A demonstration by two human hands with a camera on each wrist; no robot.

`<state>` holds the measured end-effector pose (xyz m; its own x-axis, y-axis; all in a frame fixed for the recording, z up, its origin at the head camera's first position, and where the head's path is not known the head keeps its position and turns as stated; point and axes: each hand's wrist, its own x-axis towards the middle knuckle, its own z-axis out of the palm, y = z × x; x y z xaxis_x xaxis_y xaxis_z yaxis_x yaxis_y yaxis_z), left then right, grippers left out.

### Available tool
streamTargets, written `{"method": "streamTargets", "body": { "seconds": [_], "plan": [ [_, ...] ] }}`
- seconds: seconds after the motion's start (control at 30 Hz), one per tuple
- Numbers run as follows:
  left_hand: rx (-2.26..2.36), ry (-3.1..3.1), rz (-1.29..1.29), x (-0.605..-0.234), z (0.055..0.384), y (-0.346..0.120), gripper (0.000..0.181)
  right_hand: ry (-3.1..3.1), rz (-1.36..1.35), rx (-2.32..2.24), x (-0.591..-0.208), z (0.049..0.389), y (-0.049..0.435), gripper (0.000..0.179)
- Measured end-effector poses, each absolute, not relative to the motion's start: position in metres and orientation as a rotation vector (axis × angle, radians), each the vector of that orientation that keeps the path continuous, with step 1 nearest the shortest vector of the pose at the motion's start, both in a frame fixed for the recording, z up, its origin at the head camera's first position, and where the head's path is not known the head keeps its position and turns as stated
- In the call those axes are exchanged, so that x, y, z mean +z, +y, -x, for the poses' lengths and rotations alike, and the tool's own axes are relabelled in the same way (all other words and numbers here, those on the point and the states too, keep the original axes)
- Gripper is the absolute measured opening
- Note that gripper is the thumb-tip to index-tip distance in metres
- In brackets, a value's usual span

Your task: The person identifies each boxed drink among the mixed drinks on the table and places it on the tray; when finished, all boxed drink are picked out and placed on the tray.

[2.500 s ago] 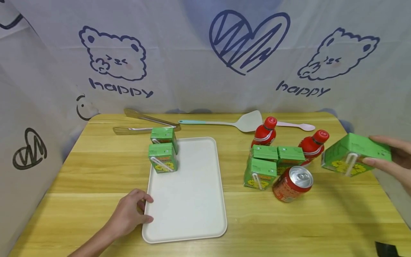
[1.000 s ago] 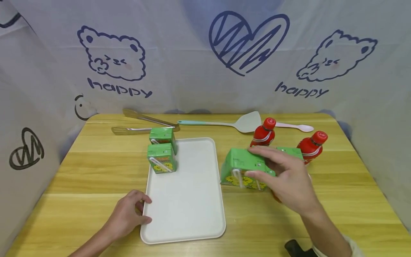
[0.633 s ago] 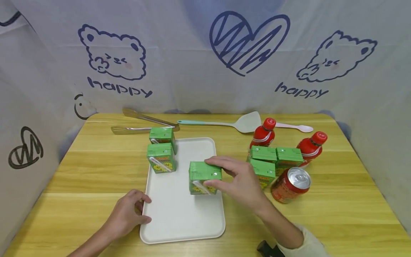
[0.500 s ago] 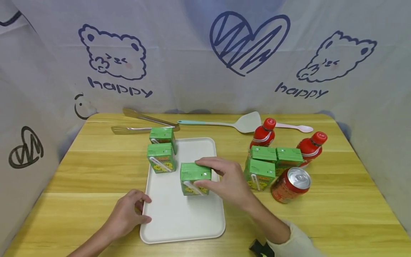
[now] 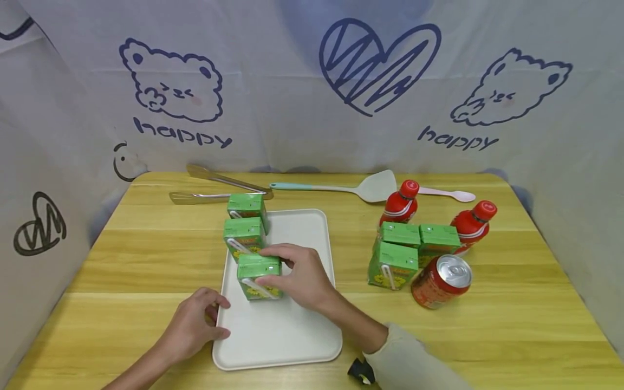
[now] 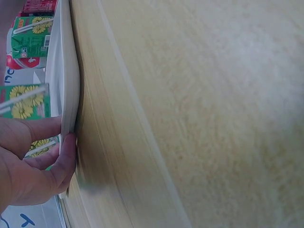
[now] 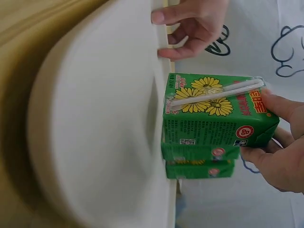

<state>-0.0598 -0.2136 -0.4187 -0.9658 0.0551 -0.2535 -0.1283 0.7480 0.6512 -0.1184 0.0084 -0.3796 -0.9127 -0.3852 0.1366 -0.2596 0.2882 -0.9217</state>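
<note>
My right hand (image 5: pixel 304 276) grips the top of a green drink carton (image 5: pixel 259 276) with a straw on its front, low over the left half of the white tray (image 5: pixel 278 341). In the right wrist view, thumb and fingers hold that carton (image 7: pixel 209 109) by its top end; its base is at or very near the tray. Two similar cartons stand behind it in a row along the tray's left side, the nearer one (image 5: pixel 244 233) partly covered. My left hand (image 5: pixel 195 327) pinches the tray's left rim, with fingers on both sides of the rim (image 6: pixel 70 95) in the left wrist view.
To the right stand several green cartons (image 5: pixel 394 265), a red can (image 5: pixel 439 284) and two red-capped bottles (image 5: pixel 401 203). Along the back lie tongs (image 5: pixel 219 179), a spatula (image 5: pixel 377 187) and a pink spoon (image 5: pixel 458 194). A cloth hangs behind the table.
My right hand has brought the carton from the far right, past the other cartons, leftward over the tray to the front of the row. My left hand has stayed on the rim.
</note>
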Motion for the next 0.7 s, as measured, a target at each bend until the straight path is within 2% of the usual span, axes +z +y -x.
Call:
{"method": "streamTargets", "body": {
  "seconds": [0.7],
  "plan": [
    [1.041, 2.693, 0.028, -0.418, 0.061, -0.215, 0.042, 2.548, 0.744, -1.597, -0.392, 0.132, -0.027, 0.041]
  ]
}}
